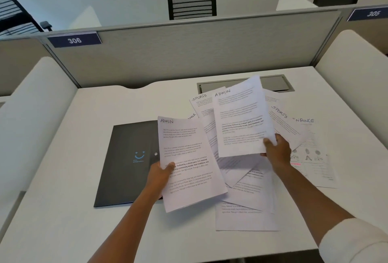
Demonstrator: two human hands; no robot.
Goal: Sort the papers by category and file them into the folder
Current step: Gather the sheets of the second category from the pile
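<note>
A: Item one, far left?

B: Folder [126, 164], dark, closed, flat on the desk [63, 210]. Long axis runs roughly 12 to 6 o'clock, leaning slightly toward 1. Blue smile mark and snap stud face up; its right edge is covered by a sheet.

A: Next?

B: Left hand [160, 171], thumb curled over the sheet's left edge, fingers hidden beneath, so it grips. It holds the left ADMIN sheet [189, 168], lifted over the folder's right edge. Long axis about 11 to 5 o'clock; heading at the far end, top-left corner.

A: Then?

B: Right ADMIN sheet [241, 120], raised above the pile. Long axis near 12 to 6, tipped a little toward 1; heading at the far end. The right hand [276, 149] pinches its lower right corner, thumb on top, fingers behind.

A: And under it?

B: Loose pile [247, 195], fanned on the desk at 3 o'clock from the folder. Two SPORTS sheets [199, 103] [281, 120] show, one at 11 and one at 2 o'clock of the raised sheet. FINANCE sheet [315, 157] lies farthest right, heading away from the person.

A: Surroundings?

B: Cable hatch [277, 84] at 12 o'clock of the pile; partition [168, 57] behind, tagged 306 and 305; chairs [191, 0] beyond.
</note>
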